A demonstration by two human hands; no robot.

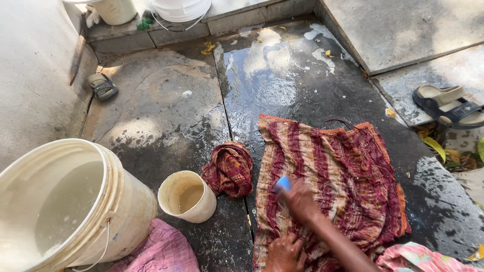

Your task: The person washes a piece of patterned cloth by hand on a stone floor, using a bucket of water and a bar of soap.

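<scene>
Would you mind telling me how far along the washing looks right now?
Seemingly done: a dark red cloth lies bunched up, set aside beside the small mug. In hand: the right hand presses a blue object, perhaps soap or a brush, onto the striped cloth spread on wet stone, while the left hand pins its edge. Possibly left: the pink cloth by the bucket.
</scene>
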